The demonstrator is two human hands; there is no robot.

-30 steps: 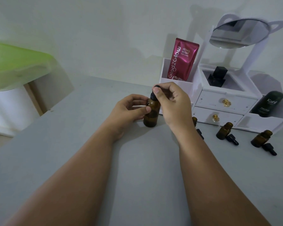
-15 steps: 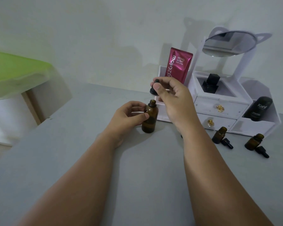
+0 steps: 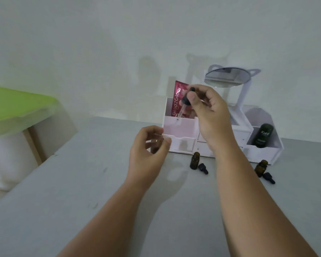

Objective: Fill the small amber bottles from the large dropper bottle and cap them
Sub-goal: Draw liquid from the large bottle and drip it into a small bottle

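above the grey table (image 3: 63, 210), raised in front of the white organizer (image 3: 180, 143), the right hand (image 3: 209, 112) pinches a dropper (image 3: 183, 104) by its black bulb and collar between thumb and fingers; the clear glass tube slants down to the left, tip free in the air over the organizer's left compartment. lower and to the left, the left hand (image 3: 148, 151) curls around the large dropper bottle (image 3: 155, 145), which is mostly hidden behind the fingers and blurred; only a patch of amber shows, so the closeness of the grip is hard to judge, though it looks wrapped on the bottle. on the table near the organizer's front stand two small amber bottles: one (image 3: 194, 161) just right of the left hand, uncapped, with a black cap (image 3: 203, 168) lying beside it; another (image 3: 260, 168) further right, partly behind the right forearm, with its own black cap (image 3: 269, 178) lying just beside. a red sachet (image 3: 178, 101) stands in the organizer's left compartment, a dark bottle (image 3: 263, 135) in the right one, and a round mirror (image 3: 228, 76) is mounted on top. a green-topped piece (image 3: 17, 108) sits at far left.
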